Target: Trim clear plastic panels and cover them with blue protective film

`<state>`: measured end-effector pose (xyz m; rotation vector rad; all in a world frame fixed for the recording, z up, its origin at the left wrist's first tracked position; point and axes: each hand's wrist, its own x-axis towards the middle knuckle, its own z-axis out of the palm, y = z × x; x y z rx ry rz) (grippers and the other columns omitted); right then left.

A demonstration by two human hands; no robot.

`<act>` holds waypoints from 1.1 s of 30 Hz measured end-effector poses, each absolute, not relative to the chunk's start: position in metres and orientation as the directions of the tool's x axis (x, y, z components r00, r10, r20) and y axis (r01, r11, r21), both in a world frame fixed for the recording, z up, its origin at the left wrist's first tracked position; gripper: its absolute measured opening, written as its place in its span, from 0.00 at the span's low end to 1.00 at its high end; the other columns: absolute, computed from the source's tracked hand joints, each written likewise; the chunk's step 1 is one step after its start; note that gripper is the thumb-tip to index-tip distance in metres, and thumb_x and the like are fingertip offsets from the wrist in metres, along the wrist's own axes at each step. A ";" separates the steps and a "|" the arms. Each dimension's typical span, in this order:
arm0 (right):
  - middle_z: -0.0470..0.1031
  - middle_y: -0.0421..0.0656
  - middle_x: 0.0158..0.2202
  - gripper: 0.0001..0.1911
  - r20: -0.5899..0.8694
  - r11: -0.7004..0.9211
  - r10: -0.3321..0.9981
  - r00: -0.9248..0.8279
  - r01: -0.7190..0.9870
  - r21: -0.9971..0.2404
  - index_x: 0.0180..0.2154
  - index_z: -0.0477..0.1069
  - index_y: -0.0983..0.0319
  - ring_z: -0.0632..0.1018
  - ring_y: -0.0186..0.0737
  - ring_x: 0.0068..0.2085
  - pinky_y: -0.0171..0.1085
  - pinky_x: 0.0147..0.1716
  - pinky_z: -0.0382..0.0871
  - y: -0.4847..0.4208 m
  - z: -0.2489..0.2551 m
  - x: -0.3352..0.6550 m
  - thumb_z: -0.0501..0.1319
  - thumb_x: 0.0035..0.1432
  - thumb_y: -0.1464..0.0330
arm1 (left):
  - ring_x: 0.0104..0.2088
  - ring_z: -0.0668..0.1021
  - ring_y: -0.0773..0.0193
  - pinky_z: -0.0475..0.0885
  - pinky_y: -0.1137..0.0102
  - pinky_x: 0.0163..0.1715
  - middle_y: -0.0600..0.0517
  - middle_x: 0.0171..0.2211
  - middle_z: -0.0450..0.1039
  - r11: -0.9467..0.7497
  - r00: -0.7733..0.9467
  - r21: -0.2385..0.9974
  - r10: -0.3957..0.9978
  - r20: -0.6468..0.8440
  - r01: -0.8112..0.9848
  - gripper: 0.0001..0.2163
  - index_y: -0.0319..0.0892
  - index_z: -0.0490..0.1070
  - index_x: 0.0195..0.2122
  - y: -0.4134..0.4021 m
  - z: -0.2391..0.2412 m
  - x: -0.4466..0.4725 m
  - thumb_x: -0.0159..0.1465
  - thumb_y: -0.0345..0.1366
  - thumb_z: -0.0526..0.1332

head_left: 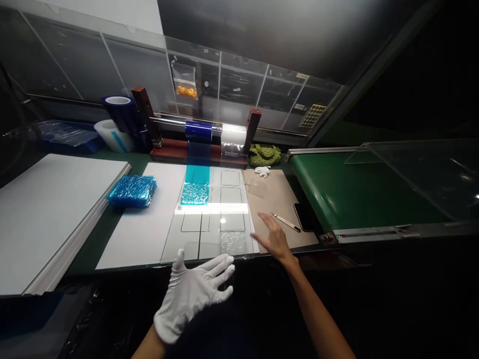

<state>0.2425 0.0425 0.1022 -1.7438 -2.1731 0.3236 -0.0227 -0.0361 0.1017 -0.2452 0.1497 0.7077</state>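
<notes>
My left hand (pixel 198 286), in a white glove, is held at the table's front edge with the fingers spread and nothing seen in it. Just beyond it lies a clear glass plate (pixel 172 244) marked with black outlines. My bare right hand (pixel 274 237) hovers by the brown board (pixel 271 179), fingers apart, with a craft knife (pixel 285 222) beside it. Blue film (pixel 197 174) and clear film (pixel 232 243) lie on the plate. A clear thin sheet (pixel 257 188) rests on the board.
A dark red stand holds a blue film roll (pixel 198 131) and a clear film roll (pixel 234 137). To the left are a blue-wrapped stack (pixel 133 191) and white sheets (pixel 56 209). A phone (pixel 305 217) lies near the green conveyor belt (pixel 366 189).
</notes>
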 end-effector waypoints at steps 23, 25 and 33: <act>0.56 0.60 0.61 0.56 0.106 0.581 0.814 -0.572 0.795 -0.174 0.65 0.35 0.68 0.56 0.58 0.62 0.61 0.61 0.37 0.126 0.044 0.211 0.67 0.45 0.60 | 0.66 0.46 0.53 0.45 0.48 0.61 0.36 0.63 0.51 0.570 0.573 -0.120 0.745 -0.341 -0.813 0.39 0.31 0.31 0.65 -0.022 0.032 0.004 0.63 0.51 0.50; 0.57 0.60 0.61 0.55 0.082 0.609 0.793 -0.604 0.782 -0.136 0.65 0.36 0.68 0.56 0.57 0.62 0.61 0.61 0.37 0.142 0.027 0.210 0.68 0.46 0.61 | 0.66 0.45 0.54 0.43 0.49 0.61 0.37 0.64 0.50 0.542 0.541 -0.101 0.771 -0.336 -0.834 0.38 0.31 0.31 0.65 -0.035 0.022 -0.004 0.64 0.50 0.49; 0.56 0.61 0.61 0.55 0.016 0.675 0.735 -0.678 0.730 -0.107 0.65 0.38 0.69 0.55 0.57 0.63 0.62 0.60 0.32 0.159 -0.001 0.205 0.68 0.45 0.61 | 0.66 0.40 0.54 0.41 0.51 0.62 0.37 0.64 0.48 0.461 0.472 -0.111 0.826 -0.307 -0.880 0.36 0.30 0.40 0.65 -0.048 0.014 0.008 0.64 0.52 0.48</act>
